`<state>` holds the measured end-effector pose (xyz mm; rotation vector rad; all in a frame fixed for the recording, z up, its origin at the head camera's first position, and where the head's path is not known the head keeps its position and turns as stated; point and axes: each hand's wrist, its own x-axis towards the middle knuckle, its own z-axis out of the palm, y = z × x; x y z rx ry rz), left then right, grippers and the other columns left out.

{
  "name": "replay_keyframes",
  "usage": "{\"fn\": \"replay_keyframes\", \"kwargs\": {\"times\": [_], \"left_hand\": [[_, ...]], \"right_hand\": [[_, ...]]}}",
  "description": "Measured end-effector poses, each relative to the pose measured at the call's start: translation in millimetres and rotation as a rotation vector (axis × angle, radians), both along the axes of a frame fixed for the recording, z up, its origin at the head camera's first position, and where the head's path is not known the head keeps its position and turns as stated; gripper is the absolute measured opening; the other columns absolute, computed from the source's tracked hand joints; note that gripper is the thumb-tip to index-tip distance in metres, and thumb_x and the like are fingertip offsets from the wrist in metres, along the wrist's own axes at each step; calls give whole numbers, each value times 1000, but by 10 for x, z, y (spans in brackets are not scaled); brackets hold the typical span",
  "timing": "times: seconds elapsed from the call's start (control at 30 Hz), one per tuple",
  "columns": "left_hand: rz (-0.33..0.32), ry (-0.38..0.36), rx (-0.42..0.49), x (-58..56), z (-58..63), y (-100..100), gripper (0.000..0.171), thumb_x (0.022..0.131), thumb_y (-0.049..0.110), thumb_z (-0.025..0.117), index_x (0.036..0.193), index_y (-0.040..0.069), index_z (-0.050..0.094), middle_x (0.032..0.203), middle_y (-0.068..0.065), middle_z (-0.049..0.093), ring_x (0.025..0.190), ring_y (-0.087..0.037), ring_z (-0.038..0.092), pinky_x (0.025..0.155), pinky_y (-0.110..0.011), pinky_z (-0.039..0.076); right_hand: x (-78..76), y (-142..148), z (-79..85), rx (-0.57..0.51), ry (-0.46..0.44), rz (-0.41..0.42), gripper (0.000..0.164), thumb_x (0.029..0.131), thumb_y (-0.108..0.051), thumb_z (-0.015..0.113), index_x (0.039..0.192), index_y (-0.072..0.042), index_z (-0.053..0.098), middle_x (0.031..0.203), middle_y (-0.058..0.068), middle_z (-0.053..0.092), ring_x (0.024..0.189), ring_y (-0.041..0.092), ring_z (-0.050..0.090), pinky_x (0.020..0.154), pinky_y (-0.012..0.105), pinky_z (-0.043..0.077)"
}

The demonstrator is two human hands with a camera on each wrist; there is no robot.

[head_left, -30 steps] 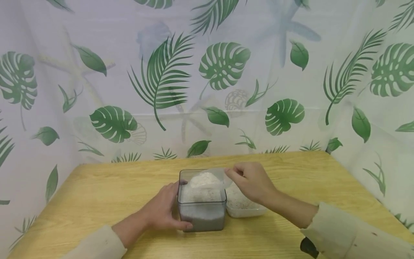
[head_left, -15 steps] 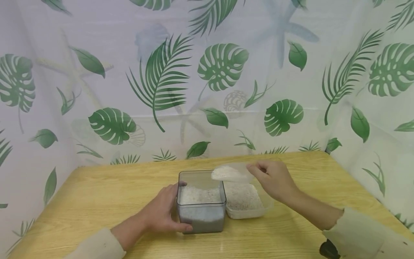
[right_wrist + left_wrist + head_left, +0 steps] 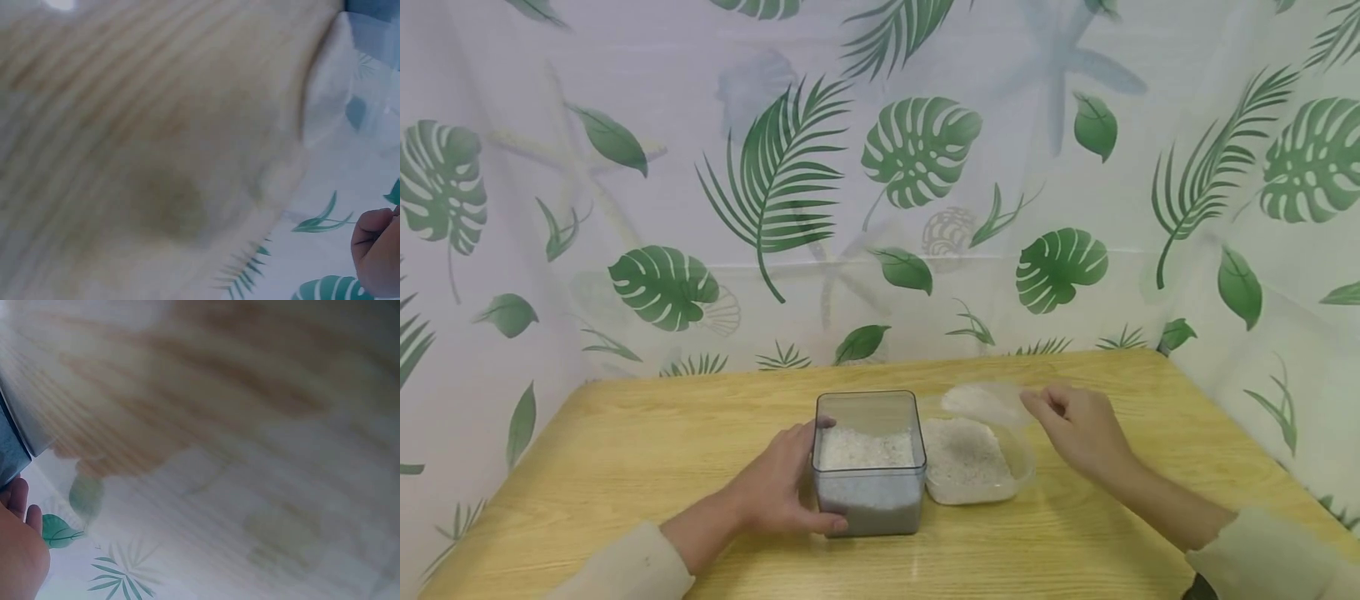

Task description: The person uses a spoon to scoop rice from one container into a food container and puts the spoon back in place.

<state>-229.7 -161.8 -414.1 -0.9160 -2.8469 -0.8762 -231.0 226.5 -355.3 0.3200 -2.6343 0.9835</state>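
on the wood-grain table (image 3: 662,433), the left hand (image 3: 775,492) grips a partly filled gray bin (image 3: 880,518); the right hand (image 3: 1082,429) pinches a loaded scoop (image 3: 977,402) near the far rim of the right-side tub (image 3: 972,495), where white grains (image 3: 962,454) remain.

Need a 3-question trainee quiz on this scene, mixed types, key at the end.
1. True or false: in the head view, the grey, see-through, rectangular plastic container stands to the left of the clear, shallow plastic tray.
2. Fill in: the fingers of the right hand hold a translucent, whitish plastic ____.
3. Multiple choice: the left hand
A) reaches into the tray
B) grips the container
C) touches nothing

Key:
1. True.
2. Scoop.
3. B.
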Motion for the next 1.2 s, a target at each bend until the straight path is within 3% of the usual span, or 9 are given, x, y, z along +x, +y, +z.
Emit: {"fn": "replay_keyframes", "kwargs": {"times": [0.4, 0.6, 1.03, 1.2], "left_hand": [[7, -6, -7, 11, -15, -9, 120, 63, 73, 79, 152, 8, 32, 140, -5, 53, 133, -28, 45, 111, -53, 37], [5, 4, 5, 8, -20, -5, 119, 63, 72, 79, 151, 8, 32, 138, -3, 53, 132, -27, 46, 111, -53, 38], [10, 0, -4, 0, -38, 3, 119, 63, 74, 79, 152, 11, 32, 140, -4, 52, 132, -25, 46, 111, -52, 38], [6, 8, -3, -2, -29, -5, 118, 63, 74, 78, 151, 10, 32, 139, -4, 52, 132, -25, 46, 111, -51, 38]], "right_hand": [[-99, 87, -467, -7, 123, 113, 28, 101, -17, 58, 74, -12, 55, 59, -8, 37, 51, 2, 31, 48, 24, 32], [-160, 55, -521, 37, 179, 107, 27, 101, -17, 58, 74, -15, 54, 64, -8, 40, 59, 4, 35, 53, 24, 34], [-271, 50, -605, 129, 390, 140, 21, 95, -8, 63, 77, -17, 58, 69, -13, 46, 69, 4, 39, 60, 24, 37], [-281, 52, -612, 130, 401, 131, 17, 94, -7, 64, 80, -14, 60, 70, -11, 49, 70, 4, 40, 59, 24, 39]]}}
